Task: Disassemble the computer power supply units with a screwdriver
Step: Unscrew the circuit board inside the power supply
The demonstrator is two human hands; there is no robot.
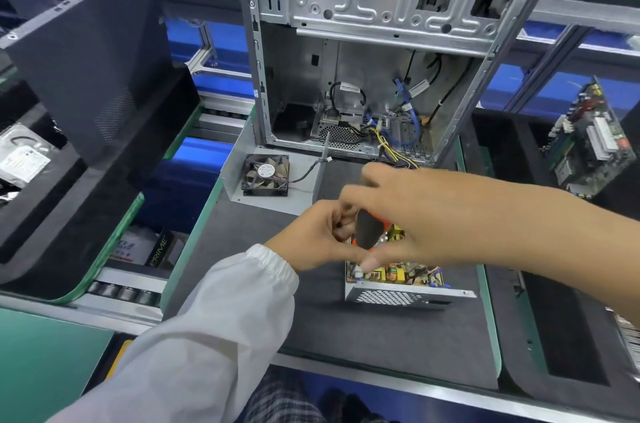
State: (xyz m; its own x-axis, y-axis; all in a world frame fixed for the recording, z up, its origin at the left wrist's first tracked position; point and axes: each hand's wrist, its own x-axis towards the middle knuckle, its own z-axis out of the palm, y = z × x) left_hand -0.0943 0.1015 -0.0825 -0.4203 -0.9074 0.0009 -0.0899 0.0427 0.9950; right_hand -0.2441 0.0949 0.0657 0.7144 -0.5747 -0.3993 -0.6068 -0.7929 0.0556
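The right hand (415, 215) reaches in from the right, its fingers curled round the black-and-orange handle of the screwdriver (367, 232), thumb tip low near the front left corner of the power supply unit (398, 280). The left hand (318, 235), in a white sleeve, meets it from the left with fingers curled in against the same handle; whether it grips the tool or only steadies it I cannot tell.

The unit lies on the dark tabletop (311, 318), just in front of the upright computer case (363, 59), with its cover already off and its circuit board bare. The fan plate (266, 177) lies beside it, to the left rear.

The step in hand looks like undoing a screw that holds the board in its tray. The tip is hidden, so the next move calls for seating it squarely and turning without slipping onto the components.

The screwdriver stands nearly upright, tip down. The unit's long axis runs left to right, its perforated wall facing the person.
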